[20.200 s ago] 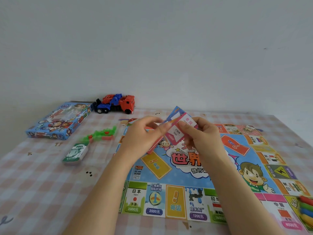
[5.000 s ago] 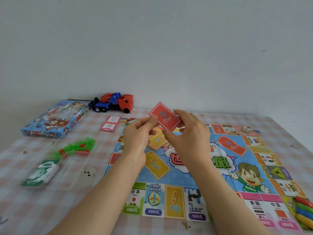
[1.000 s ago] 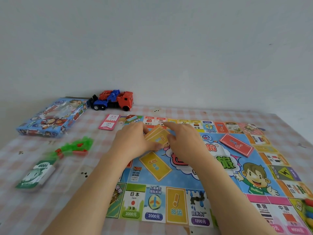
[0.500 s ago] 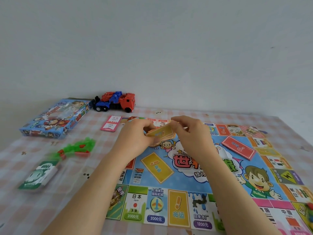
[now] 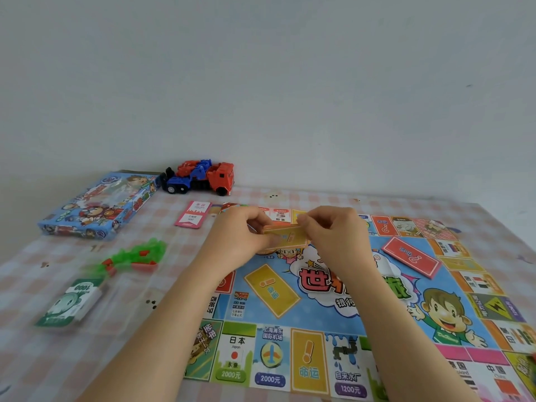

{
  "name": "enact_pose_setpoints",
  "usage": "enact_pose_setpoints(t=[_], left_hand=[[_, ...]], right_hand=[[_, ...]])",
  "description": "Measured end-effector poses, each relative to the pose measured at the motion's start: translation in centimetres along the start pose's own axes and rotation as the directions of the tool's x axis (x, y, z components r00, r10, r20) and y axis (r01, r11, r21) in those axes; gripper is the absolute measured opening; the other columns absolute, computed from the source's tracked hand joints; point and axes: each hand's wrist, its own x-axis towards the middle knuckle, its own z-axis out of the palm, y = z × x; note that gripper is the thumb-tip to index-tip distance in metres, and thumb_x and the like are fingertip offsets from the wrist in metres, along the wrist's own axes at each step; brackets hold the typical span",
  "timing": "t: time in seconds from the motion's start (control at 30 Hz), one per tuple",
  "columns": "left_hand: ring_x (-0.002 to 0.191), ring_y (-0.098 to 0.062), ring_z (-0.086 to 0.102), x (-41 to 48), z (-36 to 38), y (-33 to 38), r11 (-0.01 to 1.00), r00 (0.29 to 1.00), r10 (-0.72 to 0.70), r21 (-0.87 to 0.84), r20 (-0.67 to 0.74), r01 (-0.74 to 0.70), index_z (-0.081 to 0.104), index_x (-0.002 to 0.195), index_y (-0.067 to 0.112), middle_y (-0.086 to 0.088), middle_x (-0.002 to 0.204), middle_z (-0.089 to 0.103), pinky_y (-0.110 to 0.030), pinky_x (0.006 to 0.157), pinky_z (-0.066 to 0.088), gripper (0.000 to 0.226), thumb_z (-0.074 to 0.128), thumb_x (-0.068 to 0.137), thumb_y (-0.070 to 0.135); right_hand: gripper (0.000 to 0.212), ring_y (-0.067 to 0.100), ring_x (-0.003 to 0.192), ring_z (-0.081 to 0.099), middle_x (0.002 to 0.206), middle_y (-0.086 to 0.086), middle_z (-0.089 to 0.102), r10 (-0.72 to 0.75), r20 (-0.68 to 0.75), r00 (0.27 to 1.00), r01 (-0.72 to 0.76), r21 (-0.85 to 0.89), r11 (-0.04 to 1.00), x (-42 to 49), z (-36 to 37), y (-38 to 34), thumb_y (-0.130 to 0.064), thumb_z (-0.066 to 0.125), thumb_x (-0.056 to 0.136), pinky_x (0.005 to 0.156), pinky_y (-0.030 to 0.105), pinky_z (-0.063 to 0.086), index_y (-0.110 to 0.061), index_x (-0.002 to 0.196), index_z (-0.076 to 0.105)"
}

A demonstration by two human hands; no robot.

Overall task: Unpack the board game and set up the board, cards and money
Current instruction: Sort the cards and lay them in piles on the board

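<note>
On the checked surface point(image 5: 43, 358), the board point(image 5: 319, 320) is spread; above it yellow cards point(image 5: 285, 237) are pinched by the left hand point(image 5: 240, 239) and right hand point(image 5: 336, 242). The money pack point(image 5: 69, 304) is laid near the left edge, the box point(image 5: 98, 206) farther, by the plain wall point(image 5: 261, 82).

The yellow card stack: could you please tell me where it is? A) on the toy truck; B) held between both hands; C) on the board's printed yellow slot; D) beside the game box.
B: the left hand and the right hand pinch the yellow card stack by its ends above the board.
</note>
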Motion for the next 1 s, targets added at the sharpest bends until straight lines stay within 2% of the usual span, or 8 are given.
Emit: enact_pose_setpoints(t=[0.17, 0.3, 0.37, 0.6, 0.7, 0.77, 0.87, 1.0], left_hand=[[0.059, -0.01, 0.066, 0.18, -0.02, -0.03, 0.983, 0.999, -0.039, -0.181, -0.003, 0.037, 0.065, 0.08, 0.024, 0.002, 0.072, 0.068, -0.018, 0.055, 0.054, 0.009, 0.07, 0.082, 0.031], [0.059, -0.014, 0.068, 0.29, 0.06, -0.48, 0.98, 0.998, -0.064, -0.19, 0.015, 0.066, 0.065, 0.08, 0.021, -0.003, 0.069, 0.069, -0.023, 0.06, 0.057, 0.015, 0.061, 0.089, 0.033], [0.06, -0.014, 0.068, 0.33, 0.2, -0.61, 0.981, 0.997, -0.077, -0.178, 0.012, 0.078, 0.064, 0.078, 0.022, -0.003, 0.069, 0.069, -0.021, 0.059, 0.057, 0.015, 0.06, 0.09, 0.031], [0.062, -0.018, 0.068, 0.45, 0.31, -0.64, 0.978, 0.996, -0.09, -0.189, 0.002, 0.089, 0.062, 0.076, 0.021, -0.002, 0.067, 0.068, -0.03, 0.065, 0.059, 0.016, 0.062, 0.089, 0.03], [0.066, -0.025, 0.069, 0.44, 0.29, -0.61, 0.956, 0.993, -0.118, -0.27, -0.008, 0.111, 0.063, 0.077, 0.018, -0.007, 0.071, 0.069, -0.036, 0.066, 0.059, 0.022, 0.055, 0.094, 0.029], [0.068, -0.022, 0.07, 0.37, 0.11, -0.57, 0.95, 0.99, -0.133, -0.292, -0.043, 0.115, 0.066, 0.085, 0.014, -0.007, 0.079, 0.071, -0.033, 0.064, 0.058, 0.024, 0.05, 0.096, 0.029], [0.066, -0.008, 0.068, 0.29, -0.09, -0.62, 0.979, 0.989, -0.066, -0.203, -0.136, 0.037, 0.069, 0.093, 0.018, 0.005, 0.082, 0.071, -0.024, 0.059, 0.056, 0.02, 0.054, 0.094, 0.03], [0.074, 0.002, 0.064, 0.11, 0.01, -0.5, 0.988, 0.982, 0.018, -0.146, -0.187, -0.046, 0.072, 0.092, 0.025, 0.014, 0.081, 0.07, -0.014, 0.064, 0.052, 0.009, 0.068, 0.085, 0.023]], right_hand=[[0.011, 0.007, 0.062, 0.059, 0.069, -0.007, 0.067, 0.018, -0.02, 1.0, -0.016, 0.064, 0.998, 0.13, -0.02, 0.29, -0.024, 0.065, 0.088, 0.055, 0.019, 0.042, -0.019, 0.088, 0.074], [0.017, 0.007, 0.058, 0.055, 0.063, -0.01, 0.062, 0.026, 0.035, 0.999, -0.025, -0.02, 0.999, 0.06, 0.12, 0.3, -0.026, 0.06, 0.091, 0.055, 0.019, 0.042, -0.018, 0.087, 0.074], [0.018, 0.005, 0.055, 0.052, 0.062, -0.01, 0.061, 0.015, 0.041, 0.999, -0.014, -0.032, 0.999, -0.04, 0.1, 0.12, -0.028, 0.059, 0.091, 0.052, 0.018, 0.039, -0.018, 0.086, 0.073], [0.017, 0.001, 0.052, 0.049, 0.059, -0.017, 0.057, -0.021, 0.084, 0.996, 0.027, -0.064, 0.998, -0.33, -0.01, -0.25, -0.024, 0.061, 0.09, 0.051, 0.014, 0.035, -0.019, 0.091, 0.077], [0.016, 0.009, 0.057, 0.056, 0.059, -0.012, 0.059, -0.016, 0.071, 0.997, 0.019, -0.044, 0.999, -0.38, -0.12, -0.38, -0.021, 0.061, 0.09, 0.056, 0.023, 0.047, -0.016, 0.091, 0.077], [0.016, 0.016, 0.061, 0.059, 0.059, -0.008, 0.061, -0.004, 0.036, 0.999, 0.005, -0.019, 1.0, -0.36, -0.23, -0.46, -0.021, 0.061, 0.09, 0.061, 0.029, 0.05, -0.015, 0.089, 0.077], [0.016, 0.016, 0.056, 0.058, 0.058, -0.007, 0.062, 0.038, -0.003, 0.999, -0.038, 0.066, 0.997, -0.16, -0.46, -0.45, -0.02, 0.061, 0.091, 0.059, 0.03, 0.052, -0.014, 0.091, 0.077], [0.015, 0.01, 0.046, 0.055, 0.057, 0.0, 0.064, 0.089, 0.013, 0.996, -0.09, 0.12, 0.989, -0.16, -0.6, -0.44, -0.02, 0.062, 0.091, 0.053, 0.024, 0.051, -0.015, 0.091, 0.076]])
